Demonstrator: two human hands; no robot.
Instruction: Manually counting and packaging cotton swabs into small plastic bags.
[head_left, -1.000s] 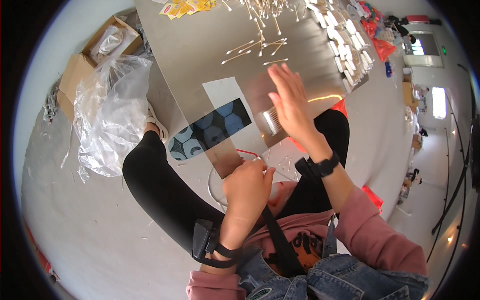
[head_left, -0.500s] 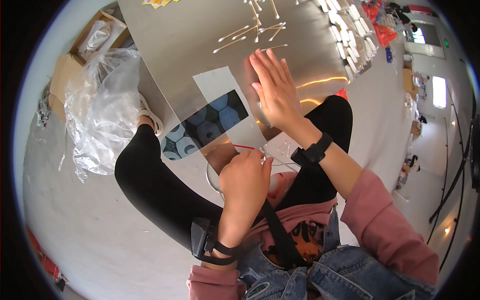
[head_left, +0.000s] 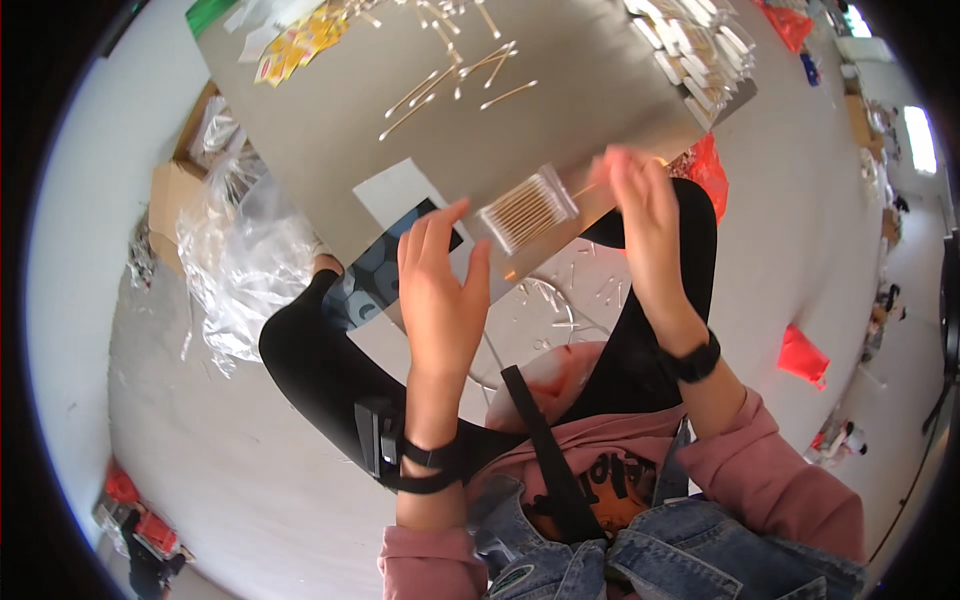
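A clear packet filled with a row of cotton swabs (head_left: pixel 527 212) lies on the metal table close to its near edge. My left hand (head_left: pixel 440 280) is to the left of the packet, fingers and thumb apart, holding nothing. My right hand (head_left: pixel 648 225) is just to the right of it, with its fingertips smeared by motion. A thin tan stick shows beside those fingertips; whether they hold it is unclear. Several loose cotton swabs (head_left: pixel 440 92) are scattered farther back. Partly under my left hand is a dark printed sheet (head_left: pixel 385 262) with a pale strip (head_left: pixel 398 190).
Bundled white packets (head_left: pixel 685 50) crowd the table's right corner. Yellow printed cards (head_left: pixel 300 45) lie at the far left. Clear plastic bags (head_left: pixel 245 260) and a cardboard box (head_left: pixel 170 205) stand left of the table. Dropped swabs (head_left: pixel 610 290) litter the floor between my legs.
My left hand has come up from the table's near edge and opened. My right hand has moved right, no longer flat above the tabletop. The swab packet now shows on the table.
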